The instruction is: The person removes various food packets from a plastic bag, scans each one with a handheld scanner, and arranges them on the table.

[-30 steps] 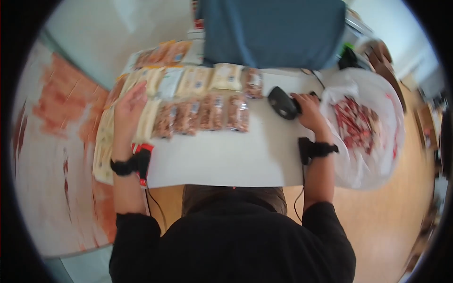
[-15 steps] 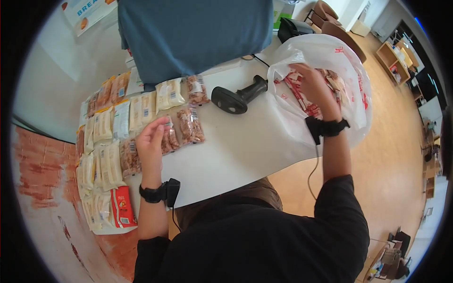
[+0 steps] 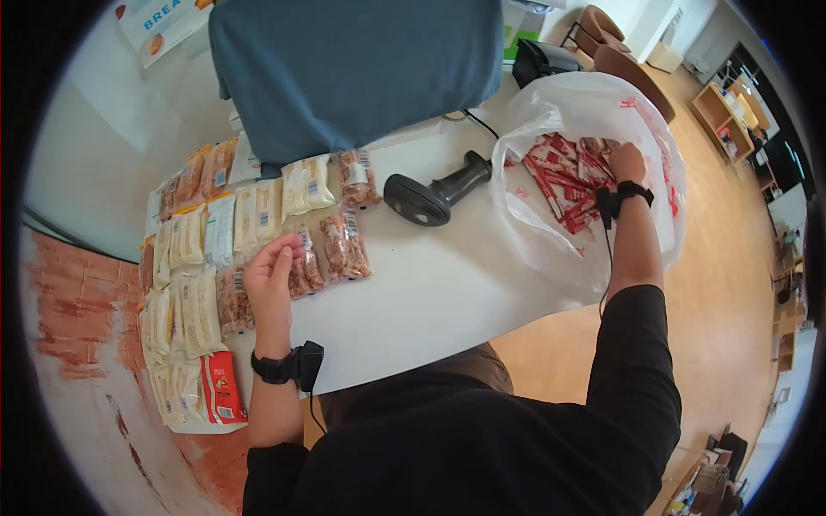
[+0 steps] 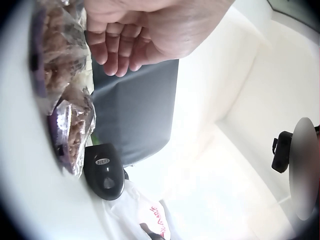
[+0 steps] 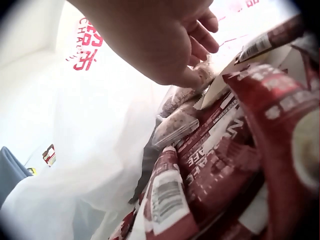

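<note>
My left hand (image 3: 272, 275) hovers with loosely bent fingers over clear packets of brown crumbly food (image 3: 346, 248). The left wrist view shows nothing in that hand (image 4: 150, 25). Inside a white plastic bag (image 3: 525, 236), my right hand (image 3: 628, 162) reaches among red-and-white stick packets (image 3: 551, 176). Seen from the right wrist, its thumb lies against a clear packet with light brown contents (image 5: 175, 125), and the bent fingers (image 5: 204, 37) stand apart from the thumb. A black barcode scanner (image 3: 430, 198) lies on the table left of the bag.
Rows of cream-coloured packets (image 3: 200, 314) and a red packet (image 3: 222, 391) cover the table's left side. A dark blue-grey cloth (image 3: 357, 77) drapes something at the back. The scanner's cable (image 3: 482, 125) runs backward. A black device (image 3: 544, 62) stands behind the bag.
My right hand has let go of the barcode scanner and gone into the bag, moving toward its far right side. My left hand has moved right and nearer, over the brown packets. The head view has turned right.
</note>
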### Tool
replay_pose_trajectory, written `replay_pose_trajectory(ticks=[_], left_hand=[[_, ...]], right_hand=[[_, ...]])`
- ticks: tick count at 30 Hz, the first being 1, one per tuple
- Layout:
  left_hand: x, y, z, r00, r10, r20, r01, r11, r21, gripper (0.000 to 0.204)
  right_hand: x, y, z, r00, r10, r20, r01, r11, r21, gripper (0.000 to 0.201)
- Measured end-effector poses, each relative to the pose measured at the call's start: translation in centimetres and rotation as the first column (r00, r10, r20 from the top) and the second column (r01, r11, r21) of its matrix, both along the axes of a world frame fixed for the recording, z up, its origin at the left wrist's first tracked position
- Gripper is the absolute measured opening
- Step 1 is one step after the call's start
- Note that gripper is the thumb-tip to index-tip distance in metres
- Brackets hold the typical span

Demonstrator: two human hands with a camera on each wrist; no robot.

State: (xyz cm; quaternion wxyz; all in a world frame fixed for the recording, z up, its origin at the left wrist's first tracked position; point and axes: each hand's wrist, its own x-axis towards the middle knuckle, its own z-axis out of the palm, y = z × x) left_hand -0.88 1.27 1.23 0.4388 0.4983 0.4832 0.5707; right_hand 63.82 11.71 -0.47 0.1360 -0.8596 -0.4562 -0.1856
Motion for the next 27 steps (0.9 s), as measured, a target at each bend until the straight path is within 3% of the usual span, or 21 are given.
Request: replay_pose_trajectory(ticks=[1,4,5,7,9,11,14,16,17,18,21,24,27], left_hand=[[-0.1,0.0,0.0,1.0,-0.009,-0.011,0.009,1.0,0.0,0.018],[-0.1,0.1,-0.6,1.0,-0.009,-0.011,0.01,1.0,0.011,0.019],[-0.2,0.1,-0.3,1.0,-0.005,-0.002,0.005,1.0,0.002,0.019],[-0.2,0.1,-0.1,1.0,-0.006,0.021,0.006,1.0,-0.026,0.019],[-0.3,0.0,0.0,0.996,-0.028,0.083,0.033,0.997,-0.065,0.02],[-0.4,0.0,0.0,0.987,-0.05,0.153,0.067,0.992,-0.107,0.02],[-0.5,0.0,0.0,0.985,-0.058,0.163,0.08,0.988,-0.129,0.02],[-0.7,0.0,0.3,0.983,-0.058,0.175,0.081,0.988,-0.131,0.02],[-0.7,0.0,0.5,0.981,-0.059,0.183,0.084,0.988,-0.13,0.02],[-0.7,-0.1,0.7,0.98,-0.059,0.192,0.084,0.988,-0.127,0.02],[-0.7,-0.4,0.9,0.975,-0.067,0.212,0.094,0.988,-0.121,0.02],[-0.3,-0.5,0.8,0.971,-0.105,0.214,0.134,0.983,-0.124,0.02],[0.1,-0.3,0.5,0.969,-0.131,0.209,0.157,0.981,-0.116,0.021]], right_hand=[[1.7,1.3,-0.8,1.0,0.015,-0.02,-0.016,0.999,-0.032,0.034],[1.3,0.6,-0.5,0.993,0.079,0.084,-0.086,0.993,0.08,0.041],[4.6,1.8,-2.6,0.962,0.177,0.209,-0.193,0.979,0.058,0.031],[3.5,1.0,-1.7,0.972,0.15,0.182,-0.156,0.988,0.015,0.017],[2.7,0.6,-0.9,0.983,0.121,0.136,-0.118,0.993,-0.032,0.021],[-1.1,-1.1,2.9,0.996,0.047,0.075,-0.044,0.998,-0.045,0.022],[-0.4,-3.4,4.7,0.962,0.256,-0.098,-0.264,0.962,-0.073,0.022],[-0.6,-5.8,5.3,0.775,0.268,-0.572,-0.294,0.954,0.048,0.014],[-3.9,-7.9,6.8,0.615,0.258,-0.745,-0.245,0.961,0.13,0.011],[-5.9,-9.5,7.5,0.5,0.313,-0.807,-0.26,0.944,0.205,0.007],[-10.3,-11.7,8.0,0.247,0.451,-0.858,-0.272,0.882,0.385,0.007],[-16.9,-12.6,11.4,0.182,0.406,-0.896,-0.346,0.879,0.328,0.006],[-21.7,-11.6,12.0,0.018,0.512,-0.859,-0.41,0.787,0.461,0.005]])
